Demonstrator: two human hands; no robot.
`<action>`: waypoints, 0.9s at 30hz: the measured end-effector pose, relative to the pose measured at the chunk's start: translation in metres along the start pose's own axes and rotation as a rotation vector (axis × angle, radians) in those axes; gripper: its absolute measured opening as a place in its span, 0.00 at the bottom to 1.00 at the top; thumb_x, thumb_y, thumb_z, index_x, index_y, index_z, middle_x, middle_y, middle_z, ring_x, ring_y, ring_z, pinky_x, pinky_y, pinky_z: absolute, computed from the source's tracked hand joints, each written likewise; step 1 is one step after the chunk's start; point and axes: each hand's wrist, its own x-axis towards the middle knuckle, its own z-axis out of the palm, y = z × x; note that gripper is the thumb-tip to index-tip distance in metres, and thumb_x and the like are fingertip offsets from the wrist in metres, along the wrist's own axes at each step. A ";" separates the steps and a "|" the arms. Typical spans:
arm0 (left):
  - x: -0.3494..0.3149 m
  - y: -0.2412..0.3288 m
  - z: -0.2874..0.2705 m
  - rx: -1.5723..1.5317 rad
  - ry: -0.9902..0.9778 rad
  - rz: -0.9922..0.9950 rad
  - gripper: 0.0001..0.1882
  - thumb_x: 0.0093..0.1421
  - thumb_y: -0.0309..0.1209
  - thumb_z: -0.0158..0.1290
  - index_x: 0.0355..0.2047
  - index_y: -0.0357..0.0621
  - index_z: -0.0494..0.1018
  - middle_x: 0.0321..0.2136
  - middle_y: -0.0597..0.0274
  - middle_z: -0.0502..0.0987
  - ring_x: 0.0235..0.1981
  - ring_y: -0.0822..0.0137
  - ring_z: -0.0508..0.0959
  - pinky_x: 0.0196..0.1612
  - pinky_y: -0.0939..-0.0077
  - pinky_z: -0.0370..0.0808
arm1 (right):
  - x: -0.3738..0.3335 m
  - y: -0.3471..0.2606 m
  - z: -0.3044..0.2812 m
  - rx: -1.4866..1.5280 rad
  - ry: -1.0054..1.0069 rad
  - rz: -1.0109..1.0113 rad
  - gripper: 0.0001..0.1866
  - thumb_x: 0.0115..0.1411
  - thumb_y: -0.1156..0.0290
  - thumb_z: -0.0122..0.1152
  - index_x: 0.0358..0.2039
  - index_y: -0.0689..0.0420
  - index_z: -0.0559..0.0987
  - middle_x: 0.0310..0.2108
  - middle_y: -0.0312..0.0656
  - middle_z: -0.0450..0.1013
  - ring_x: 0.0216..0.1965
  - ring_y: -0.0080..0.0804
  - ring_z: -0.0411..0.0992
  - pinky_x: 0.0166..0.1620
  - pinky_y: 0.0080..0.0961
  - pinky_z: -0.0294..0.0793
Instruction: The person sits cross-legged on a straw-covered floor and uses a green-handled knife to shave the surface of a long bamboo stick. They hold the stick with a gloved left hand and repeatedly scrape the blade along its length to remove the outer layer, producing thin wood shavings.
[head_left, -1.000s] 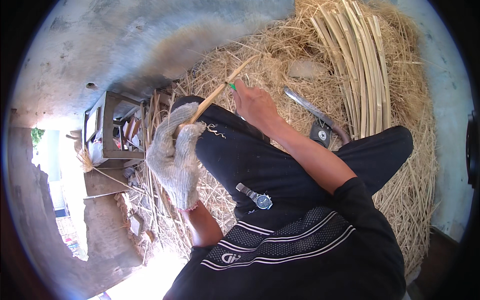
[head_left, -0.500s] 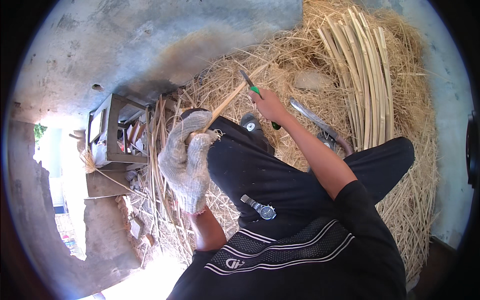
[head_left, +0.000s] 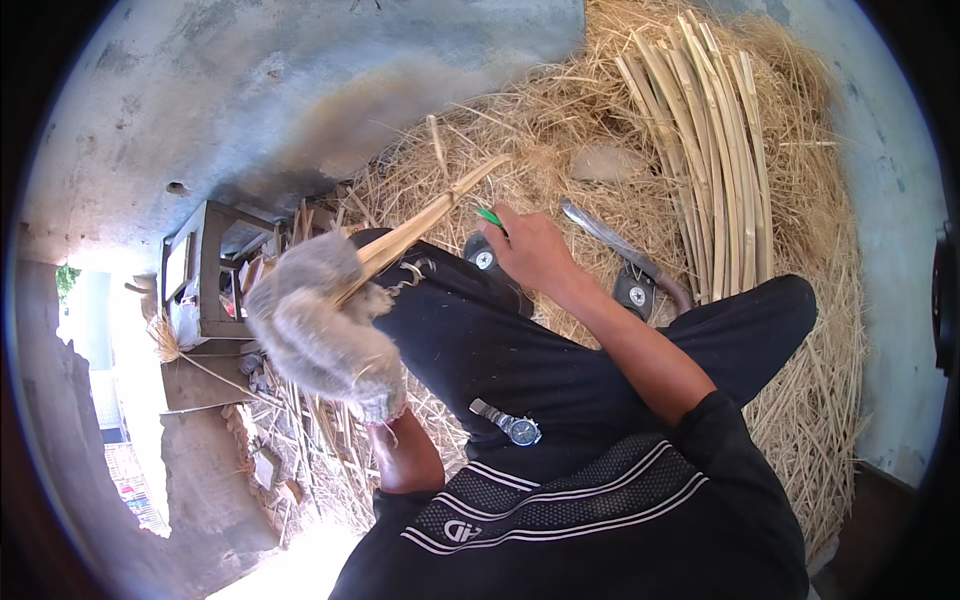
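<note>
My left hand, in a pale, fluffy work glove, is closed around the near end of a split, light-coloured wooden strip. The strip slants up to the right over my left knee, and a thin sliver stands off its far part. Curled shavings hang beside the glove. My bare right hand is closed on a knife with a green handle, just right of the strip. Its blade cannot be made out now. A wristwatch rests on my dark trousers.
Several long split strips lie bundled on straw at the right. A curved blade with a wooden handle lies by my shoes. A flat stone sits in the straw. A wooden frame stands left, against the wall.
My left hand has moved left and down with the strip, showing more of it. My right hand has moved slightly right and down; the knife blade no longer shows. A sliver now stands off the strip.
</note>
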 end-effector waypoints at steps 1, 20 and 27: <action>0.009 -0.004 -0.009 0.091 0.042 0.098 0.26 0.70 0.51 0.36 0.27 0.42 0.69 0.20 0.59 0.74 0.10 0.73 0.70 0.10 0.86 0.68 | -0.004 -0.003 -0.002 0.026 0.024 -0.025 0.14 0.67 0.62 0.55 0.37 0.62 0.75 0.18 0.54 0.72 0.22 0.55 0.73 0.29 0.44 0.71; 0.095 0.085 -0.149 0.590 0.245 0.938 0.10 0.59 0.26 0.54 0.27 0.44 0.62 0.20 0.70 0.59 0.18 0.75 0.60 0.19 0.78 0.55 | -0.065 -0.107 -0.042 0.353 -0.111 -0.425 0.09 0.60 0.70 0.64 0.38 0.60 0.77 0.24 0.45 0.75 0.23 0.42 0.76 0.26 0.34 0.73; 0.085 0.086 -0.114 0.423 0.312 0.627 0.19 0.68 0.41 0.40 0.21 0.47 0.64 0.14 0.67 0.62 0.12 0.74 0.64 0.14 0.78 0.64 | -0.070 -0.110 -0.038 0.392 -0.091 -0.410 0.08 0.61 0.70 0.63 0.36 0.60 0.77 0.24 0.47 0.75 0.23 0.45 0.75 0.27 0.36 0.72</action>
